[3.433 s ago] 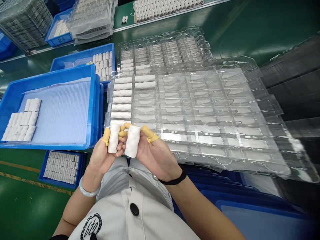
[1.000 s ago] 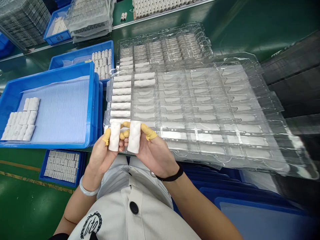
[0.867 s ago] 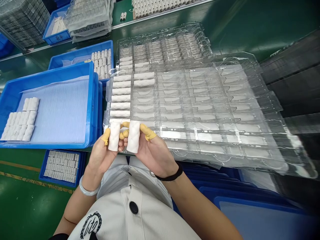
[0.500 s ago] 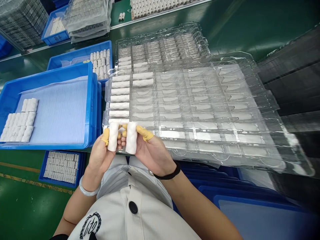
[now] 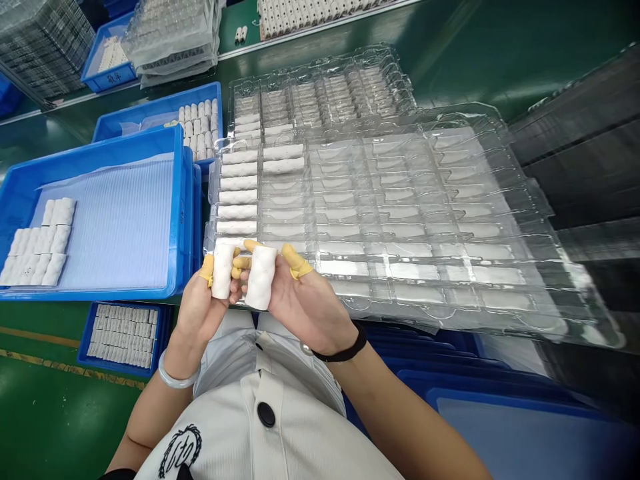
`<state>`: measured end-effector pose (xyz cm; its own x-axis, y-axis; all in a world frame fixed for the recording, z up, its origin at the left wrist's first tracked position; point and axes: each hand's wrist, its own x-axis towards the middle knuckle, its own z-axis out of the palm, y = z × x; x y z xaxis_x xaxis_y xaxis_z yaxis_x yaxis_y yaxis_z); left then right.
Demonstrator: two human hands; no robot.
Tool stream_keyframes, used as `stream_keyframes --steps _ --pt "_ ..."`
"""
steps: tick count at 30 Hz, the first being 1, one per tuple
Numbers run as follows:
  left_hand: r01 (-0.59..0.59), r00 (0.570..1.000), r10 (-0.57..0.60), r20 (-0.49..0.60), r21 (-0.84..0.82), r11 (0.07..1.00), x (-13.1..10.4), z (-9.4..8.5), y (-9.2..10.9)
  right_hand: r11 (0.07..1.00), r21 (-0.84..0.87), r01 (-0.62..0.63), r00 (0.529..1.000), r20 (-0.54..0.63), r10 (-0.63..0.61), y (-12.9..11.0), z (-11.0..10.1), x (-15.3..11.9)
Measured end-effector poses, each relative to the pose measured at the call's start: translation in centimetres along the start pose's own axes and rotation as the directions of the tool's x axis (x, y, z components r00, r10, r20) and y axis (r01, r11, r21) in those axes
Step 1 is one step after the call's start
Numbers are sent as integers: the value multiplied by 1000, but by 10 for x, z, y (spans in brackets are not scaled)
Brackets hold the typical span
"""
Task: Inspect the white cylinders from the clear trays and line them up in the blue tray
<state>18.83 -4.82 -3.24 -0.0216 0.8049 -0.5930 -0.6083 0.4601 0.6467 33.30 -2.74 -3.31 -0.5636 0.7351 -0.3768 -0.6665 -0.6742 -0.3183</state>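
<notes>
My left hand (image 5: 197, 303) grips a white, bumpy cylindrical piece (image 5: 223, 270) between thumb and fingers. A second such white piece (image 5: 261, 277) rests upright against the fingers of my right hand (image 5: 305, 303), whose thumb stands off from it. Yellow finger cots cover several fingertips on both hands. Both pieces are held side by side, just over the near left corner of a clear plastic tray (image 5: 345, 307). White pieces (image 5: 237, 197) lie in the tray's left column, and two more sit at the top of its second column.
To the left stands a blue bin (image 5: 177, 200) with a group of white pieces. Behind it is another blue bin (image 5: 155, 107). A further clear tray (image 5: 320, 87) lies beyond the near one. Stacked clear trays (image 5: 175, 40) stand at the back; blue crates (image 5: 520, 427) are at lower right.
My right thumb has lifted away from its piece, which has turned and tilted slightly. The left piece has shifted a little left with my left hand.
</notes>
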Motion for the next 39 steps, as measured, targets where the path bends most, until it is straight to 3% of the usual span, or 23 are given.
stream_keyframes --steps 6,14,17,20,24,26,30,32,34,36,37,38,39 --pt "-11 1000 11 1 -47 999 2 2 1 1000 -11 25 999 -37 -25 0 1 -1" --pt "-15 1000 15 10 -13 1000 0 5 1 988 -119 102 994 49 -96 4 -3 3" --pt "-38 999 38 12 44 998 0 6 -3 975 -191 115 993 36 -110 7 -5 4" --pt "-134 991 135 4 157 978 2 3 -12 930 -338 143 989 20 -144 13 -6 6" --pt "-325 943 329 50 351 878 3 -2 -23 845 -508 165 974 -52 -221 20 -3 8" --pt "-382 919 380 101 461 801 3 -4 -24 831 -540 134 977 -69 -202 18 0 8" --pt "-445 886 429 176 584 679 1 -11 -21 782 -608 136 984 -11 -180 -7 5 13" --pt "-435 893 401 204 623 650 -2 -16 -17 643 -727 241 952 49 -301 -32 6 21" --pt "-447 891 365 269 661 603 -7 -23 -13 331 -881 339 877 168 -451 -63 5 36" --pt "-504 863 343 371 679 534 -12 -30 -7 -121 -970 210 804 242 -544 -93 3 55" --pt "-534 845 330 420 680 502 -15 -33 -3 -393 -917 66 792 288 -538 -106 3 65" --pt "-559 829 319 459 680 474 -19 -36 0 -599 -798 -58 809 314 -497 -116 3 76" --pt "-579 815 313 488 680 449 -22 -40 4 -686 -719 -111 823 321 -469 -124 4 85"
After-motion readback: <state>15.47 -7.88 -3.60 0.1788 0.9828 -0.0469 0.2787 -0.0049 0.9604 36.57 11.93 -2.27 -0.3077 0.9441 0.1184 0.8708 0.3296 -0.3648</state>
